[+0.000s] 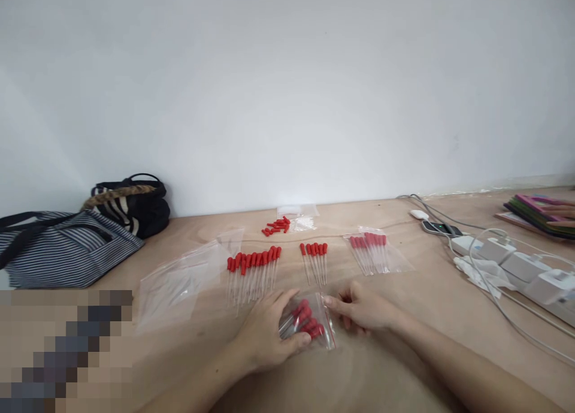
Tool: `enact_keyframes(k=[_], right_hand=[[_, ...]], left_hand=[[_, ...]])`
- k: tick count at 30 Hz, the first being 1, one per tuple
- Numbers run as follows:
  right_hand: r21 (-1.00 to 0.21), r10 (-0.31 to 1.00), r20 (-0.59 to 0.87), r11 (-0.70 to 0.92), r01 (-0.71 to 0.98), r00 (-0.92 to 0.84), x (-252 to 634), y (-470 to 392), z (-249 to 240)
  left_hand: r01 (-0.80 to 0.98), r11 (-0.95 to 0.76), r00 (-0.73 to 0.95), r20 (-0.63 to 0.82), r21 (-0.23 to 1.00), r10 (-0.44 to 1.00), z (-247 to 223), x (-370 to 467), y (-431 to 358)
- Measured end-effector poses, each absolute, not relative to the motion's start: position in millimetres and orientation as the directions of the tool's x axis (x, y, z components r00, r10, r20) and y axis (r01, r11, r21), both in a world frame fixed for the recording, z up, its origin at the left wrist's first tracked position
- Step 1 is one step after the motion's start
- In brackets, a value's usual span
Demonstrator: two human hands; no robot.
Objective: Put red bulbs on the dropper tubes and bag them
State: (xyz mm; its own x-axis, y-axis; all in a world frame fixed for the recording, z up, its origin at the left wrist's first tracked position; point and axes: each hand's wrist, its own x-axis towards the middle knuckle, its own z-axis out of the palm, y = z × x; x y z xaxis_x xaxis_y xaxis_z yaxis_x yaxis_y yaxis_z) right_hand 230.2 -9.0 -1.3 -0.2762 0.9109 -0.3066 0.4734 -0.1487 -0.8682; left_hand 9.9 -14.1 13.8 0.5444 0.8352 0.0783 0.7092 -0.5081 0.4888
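Observation:
A clear zip bag (320, 317) with several red-bulbed glass droppers (307, 318) inside lies between my hands, its red seal strip toward the right. My left hand (269, 329) is wrapped around the bag's left part, thumb on the near side and fingers on the far side. With thumb and curled fingers, my right hand (354, 308) pinches the bag's far right corner by the seal. Just beyond, loose droppers (254, 260) lie in a row, and a smaller group of droppers (314, 251) lies to their right. The glass ends in the bag are partly hidden by my left hand.
Behind lie loose red bulbs (276, 225) and thin glass tubes (303, 223). A filled dropper bag (371, 251) is at right, flat clear bags (175, 284) at left. Striped bag (72, 245) and black bag (146, 206) stand far left; chargers with cables (525, 266) line the right.

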Motion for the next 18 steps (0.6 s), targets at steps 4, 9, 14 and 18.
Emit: enact_keyframes(k=[4, 9, 14, 18], right_hand=[[-0.918, 0.865, -0.241, -0.055, 0.393, -0.44, 231.9, -15.8, -1.2], [-0.932, 0.871, -0.181, -0.005, 0.361, -0.457, 222.0, -19.0, -12.3], [-0.952, 0.927, -0.107, 0.009, 0.306, -0.359, 210.9, -15.8, -13.0], [-0.968, 0.944, -0.091, -0.009, 0.252, -0.316, 204.6, -13.2, -9.0]], left_hand=[[0.732, -0.507, 0.534, 0.081, 0.455, 0.842, 16.1, 14.0, -16.4], [0.808, -0.395, 0.431, 0.019, 0.438, 0.902, 15.2, 16.4, -22.7], [0.797, -0.326, 0.395, -0.031, 0.509, 0.918, 15.8, 13.1, -16.3], [0.644, -0.222, 0.372, -0.045, 0.732, 0.927, 13.2, 14.5, -8.1]])
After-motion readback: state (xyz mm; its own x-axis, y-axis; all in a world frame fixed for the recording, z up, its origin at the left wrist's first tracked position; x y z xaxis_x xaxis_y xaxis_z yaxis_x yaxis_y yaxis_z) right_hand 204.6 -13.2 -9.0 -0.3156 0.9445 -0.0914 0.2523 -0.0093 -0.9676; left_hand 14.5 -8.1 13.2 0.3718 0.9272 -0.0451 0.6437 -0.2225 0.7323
